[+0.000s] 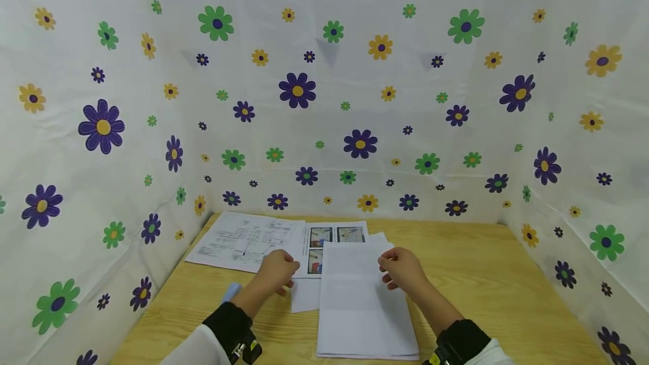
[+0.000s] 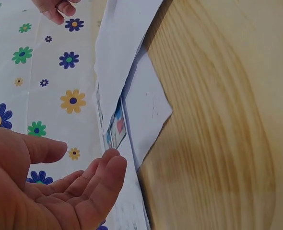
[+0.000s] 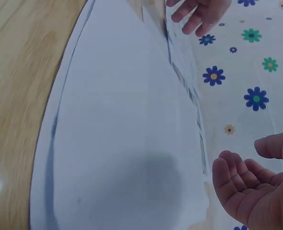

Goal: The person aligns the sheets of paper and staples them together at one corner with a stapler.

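A white stack of paper (image 1: 362,303) lies on the wooden table in front of the person, its top sheet blank. The left hand (image 1: 276,272) hovers to the left of the stack, fingers loosely bent and holding nothing, as the left wrist view also shows. Over the stack's upper right edge is the right hand (image 1: 403,269); in the right wrist view its relaxed fingers (image 3: 237,177) and thumb stand apart with nothing between them. Partly under the stack lies a sheet with printed photos (image 1: 319,235).
At the back left, sheets with line drawings (image 1: 248,238) lie flat. A light blue object (image 1: 231,292) is partly hidden behind the left wrist. Another white sheet (image 1: 305,295) pokes out beneath the stack. Flower-printed curtains (image 1: 355,100) surround the wooden table (image 1: 466,275).
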The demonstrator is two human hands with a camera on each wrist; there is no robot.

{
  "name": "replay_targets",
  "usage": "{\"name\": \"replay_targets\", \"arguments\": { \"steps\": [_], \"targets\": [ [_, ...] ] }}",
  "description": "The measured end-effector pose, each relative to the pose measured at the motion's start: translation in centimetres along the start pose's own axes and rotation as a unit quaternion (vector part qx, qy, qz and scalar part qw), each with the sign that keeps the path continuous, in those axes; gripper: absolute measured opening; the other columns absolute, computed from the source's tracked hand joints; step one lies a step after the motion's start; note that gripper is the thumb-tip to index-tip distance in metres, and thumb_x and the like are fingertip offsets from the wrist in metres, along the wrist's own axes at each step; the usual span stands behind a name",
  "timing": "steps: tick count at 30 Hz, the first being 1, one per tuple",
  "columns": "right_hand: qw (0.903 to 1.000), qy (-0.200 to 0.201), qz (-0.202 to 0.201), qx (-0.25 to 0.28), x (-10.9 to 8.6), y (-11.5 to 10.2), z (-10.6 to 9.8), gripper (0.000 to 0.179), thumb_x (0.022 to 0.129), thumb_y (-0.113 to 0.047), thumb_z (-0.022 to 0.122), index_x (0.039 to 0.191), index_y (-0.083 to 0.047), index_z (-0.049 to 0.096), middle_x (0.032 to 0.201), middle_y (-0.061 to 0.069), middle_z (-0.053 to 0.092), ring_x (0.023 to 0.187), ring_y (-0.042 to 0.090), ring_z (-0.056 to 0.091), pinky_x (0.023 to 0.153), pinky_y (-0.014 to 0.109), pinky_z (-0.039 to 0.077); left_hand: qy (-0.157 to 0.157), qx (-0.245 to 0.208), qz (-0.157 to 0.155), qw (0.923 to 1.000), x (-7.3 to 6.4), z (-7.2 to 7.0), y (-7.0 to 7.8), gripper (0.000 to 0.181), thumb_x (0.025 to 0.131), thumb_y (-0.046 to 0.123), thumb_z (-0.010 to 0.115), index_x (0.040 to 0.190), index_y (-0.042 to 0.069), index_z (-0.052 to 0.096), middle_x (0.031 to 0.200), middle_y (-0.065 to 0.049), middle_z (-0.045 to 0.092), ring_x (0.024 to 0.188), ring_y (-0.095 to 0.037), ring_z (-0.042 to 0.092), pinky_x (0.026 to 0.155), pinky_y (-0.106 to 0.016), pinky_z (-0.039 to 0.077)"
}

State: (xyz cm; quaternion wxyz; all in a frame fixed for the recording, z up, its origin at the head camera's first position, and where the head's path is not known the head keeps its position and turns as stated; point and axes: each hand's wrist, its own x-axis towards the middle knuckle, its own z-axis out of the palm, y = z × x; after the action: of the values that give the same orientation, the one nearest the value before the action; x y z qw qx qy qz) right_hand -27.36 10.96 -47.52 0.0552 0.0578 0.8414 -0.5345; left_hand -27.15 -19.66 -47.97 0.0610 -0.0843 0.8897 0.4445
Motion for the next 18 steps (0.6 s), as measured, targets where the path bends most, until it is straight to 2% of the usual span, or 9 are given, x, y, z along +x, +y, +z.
{"name": "replay_targets", "arguments": {
  "steps": [3,8,13,15,18],
  "targets": [
    [0.9998,-0.011,0.004,0.015,0.1,-0.6,0.9,0.026,0.101,-0.020,0.063,0.115,0.001,0.063,0.104,0.022,0.069,0.073,0.023,0.068,0.061,0.033,0.060,0.008,0.010,0.010,0.9999,0.2,-0.9,-0.3,0.040,0.098,0.024,0.063,0.124,-0.007,0.058,0.104,-0.017,0.065,0.076,-0.025,0.068,0.053,-0.034,0.058],
    [0.9984,-0.029,0.007,0.048,0.4,-2.1,2.2,0.028,0.101,-0.022,0.064,0.118,0.001,0.062,0.108,0.023,0.069,0.077,0.025,0.070,0.066,0.035,0.062,0.021,0.030,0.010,0.9993,1.0,-2.7,-0.8,0.043,0.099,0.024,0.061,0.127,-0.008,0.057,0.104,-0.019,0.065,0.078,-0.025,0.066,0.054,-0.033,0.058],
    [0.9958,-0.046,0.021,0.077,0.5,-3.8,4.1,0.028,0.101,-0.023,0.064,0.118,0.000,0.062,0.112,0.023,0.069,0.079,0.026,0.071,0.070,0.036,0.063,0.027,0.064,0.012,0.9975,1.7,-4.9,-1.3,0.045,0.100,0.024,0.058,0.129,-0.010,0.054,0.114,-0.026,0.063,0.083,-0.028,0.064,0.058,-0.034,0.056],
    [0.9937,-0.059,0.026,0.092,0.5,-4.5,5.1,0.029,0.101,-0.024,0.064,0.119,-0.001,0.062,0.114,0.023,0.069,0.082,0.028,0.072,0.072,0.037,0.063,0.033,0.090,0.015,0.9953,2.0,-5.9,-1.8,0.046,0.099,0.024,0.057,0.128,-0.012,0.054,0.118,-0.028,0.061,0.086,-0.032,0.063,0.062,-0.037,0.055],
    [0.9894,-0.080,0.028,0.118,0.2,-5.3,6.7,0.030,0.102,-0.024,0.064,0.121,0.000,0.061,0.113,0.022,0.069,0.086,0.030,0.073,0.075,0.038,0.063,0.050,0.134,0.020,0.9895,2.5,-7.3,-2.7,0.046,0.098,0.023,0.058,0.124,-0.014,0.056,0.119,-0.031,0.062,0.096,-0.039,0.064,0.075,-0.045,0.056]
  ]
}}
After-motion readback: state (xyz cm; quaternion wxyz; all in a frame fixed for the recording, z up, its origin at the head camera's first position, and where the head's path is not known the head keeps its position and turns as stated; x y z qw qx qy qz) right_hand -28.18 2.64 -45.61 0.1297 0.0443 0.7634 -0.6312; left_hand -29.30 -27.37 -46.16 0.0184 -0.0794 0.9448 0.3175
